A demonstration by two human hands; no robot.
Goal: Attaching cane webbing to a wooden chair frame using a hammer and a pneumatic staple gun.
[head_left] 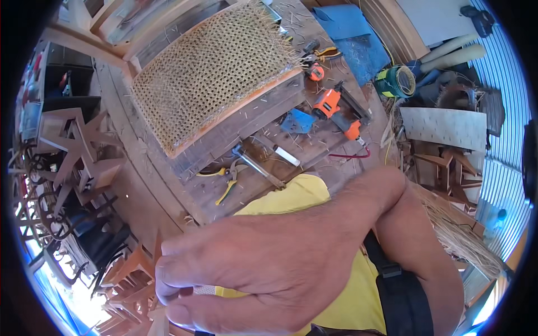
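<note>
My right hand (269, 263) is large and close in the lower middle, its back facing up and its fingers pointing left. The fingers are bent together and their tips come close to the thumb, in a loose pinch. Whatever they hold, if anything, is hidden. Below and behind the hand shows my yellow shirt (358, 297) with a black strap (392, 280). My left hand does not show. Beyond, a woven cane panel (218, 73) in a wooden frame lies on the workbench (185, 196), loose strand ends sticking out at its right edge.
On the bench lie a hammer (258, 166), yellow-handled pliers (228, 187), a chisel (286, 155), an orange nail gun (328, 105), a tape measure (315, 71) and blue sheets (358, 47). Wooden chair parts (84, 145) fill the left. Cane strands (459, 229) lie at right.
</note>
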